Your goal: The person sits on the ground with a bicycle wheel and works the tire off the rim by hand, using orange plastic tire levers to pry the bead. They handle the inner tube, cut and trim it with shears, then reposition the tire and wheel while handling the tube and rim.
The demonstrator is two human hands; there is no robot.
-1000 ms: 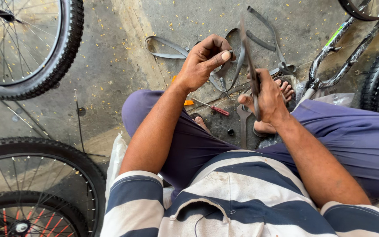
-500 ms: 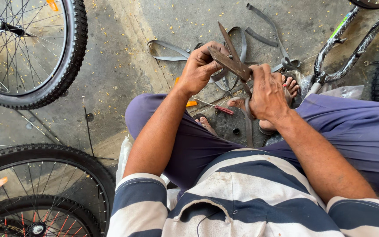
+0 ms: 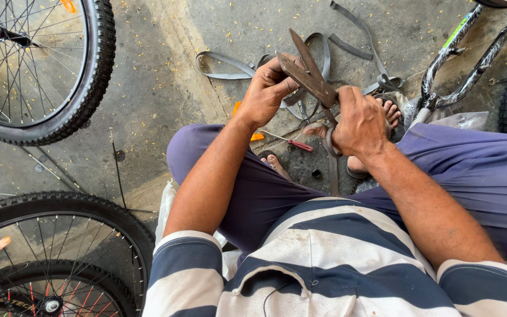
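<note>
Scissors now more upright (one pair), right hand grip closed on handles, left hand pinching rubber strip

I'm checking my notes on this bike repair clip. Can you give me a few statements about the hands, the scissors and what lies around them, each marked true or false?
1. The right hand grips the handles of large rusty scissors. True.
2. The scissor blades are shut. False: they stand open.
3. The left hand holds a piece of dark rubber strip at the blades. True.
4. The red-handled screwdriver is in the left hand. False: it lies on the concrete floor between the legs.
5. A spoked bicycle wheel lies at upper left. True.
</note>
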